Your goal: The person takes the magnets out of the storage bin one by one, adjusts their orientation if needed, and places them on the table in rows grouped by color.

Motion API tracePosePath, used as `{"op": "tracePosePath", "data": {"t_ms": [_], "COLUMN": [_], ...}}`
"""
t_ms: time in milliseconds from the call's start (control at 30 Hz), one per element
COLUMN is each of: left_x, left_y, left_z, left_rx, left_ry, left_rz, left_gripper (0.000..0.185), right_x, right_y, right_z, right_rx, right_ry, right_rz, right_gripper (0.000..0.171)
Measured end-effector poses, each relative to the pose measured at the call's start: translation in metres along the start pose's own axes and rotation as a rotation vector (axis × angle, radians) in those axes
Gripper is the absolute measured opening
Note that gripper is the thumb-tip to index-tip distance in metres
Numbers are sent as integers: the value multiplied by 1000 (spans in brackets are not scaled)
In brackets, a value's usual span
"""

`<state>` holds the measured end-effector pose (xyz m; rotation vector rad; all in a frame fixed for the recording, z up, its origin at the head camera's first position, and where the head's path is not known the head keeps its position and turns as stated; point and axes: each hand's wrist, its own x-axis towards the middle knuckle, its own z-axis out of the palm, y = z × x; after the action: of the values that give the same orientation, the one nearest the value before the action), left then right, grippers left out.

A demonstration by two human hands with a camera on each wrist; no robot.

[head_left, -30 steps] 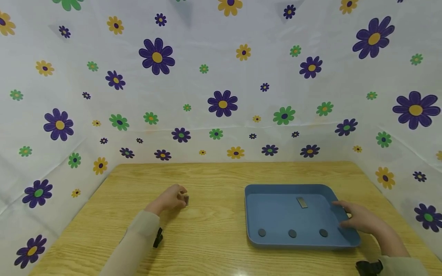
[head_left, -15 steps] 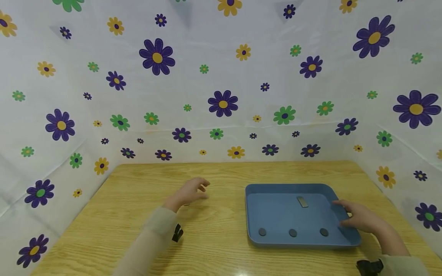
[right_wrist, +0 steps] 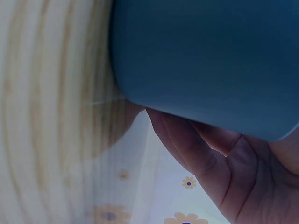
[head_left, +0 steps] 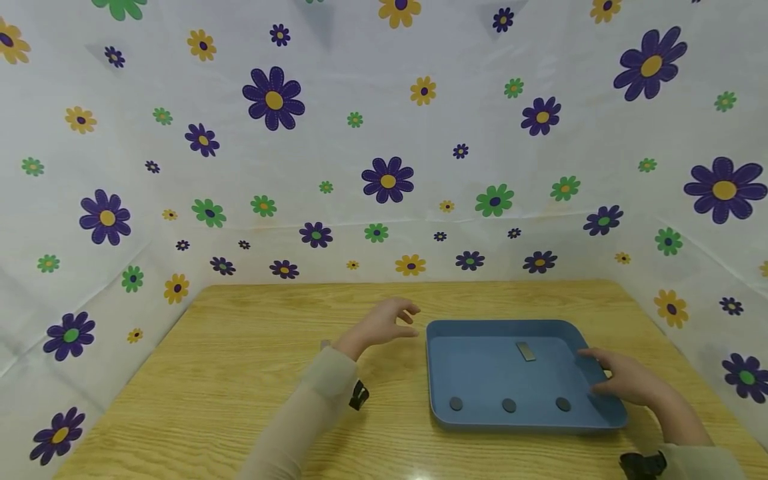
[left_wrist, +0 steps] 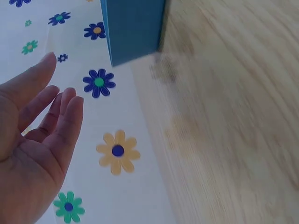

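My left hand hovers just left of a blue tray, fingers apart and holding nothing. In the left wrist view the same hand has its palm showing, with the tray's blue wall ahead of it. A small grey piece is on the table behind the left forearm, partly hidden by the sleeve. At the tray's right side my right hand grips the wall, thumb and a finger over the rim. From the right wrist, other fingers show against the tray's outer side.
Inside the tray, dark round discs line up along the near side. A flat grey rectangular piece lies near its far right. Wood-grain table lies underneath, and a flower-printed cloth hangs around the sides.
My left hand has let go of the small grey piece, leaving it on the table, and has moved right toward the tray. The right hand and tray have stayed put.
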<state>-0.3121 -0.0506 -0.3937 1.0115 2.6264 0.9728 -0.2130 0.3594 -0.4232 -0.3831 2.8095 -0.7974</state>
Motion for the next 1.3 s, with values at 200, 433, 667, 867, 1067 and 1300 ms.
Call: {"op": "tracePosePath", "data": {"t_ms": [200,433,667,867,1067,1300], "left_x": [18,34,50,64,74,82], "left_y": [16,32,51,68,84,93], "left_z": [13,27,36,46,57,68], "left_rx": [-25,-32,-28,-86,-154,-329], "left_ry": [-14,-13,14,81,151,200], "left_rz": [19,12,49,57,71,2], "left_gripper": [42,40,38,38,36,34], "right_x": [-2,-6,-9,-10,-9,-5], "right_y": [-1,-9,-5,-3,-7,-8], "right_z": [0,-4,-2,0,-1,-2], "right_rx": [5,0,5,19,6,22], "right_ry": [-1,-16,-13,-14,-9,-10], "right_rz": [17,47,53,53,50,14], "right_gripper": [65,65,66,67,65,64]}}
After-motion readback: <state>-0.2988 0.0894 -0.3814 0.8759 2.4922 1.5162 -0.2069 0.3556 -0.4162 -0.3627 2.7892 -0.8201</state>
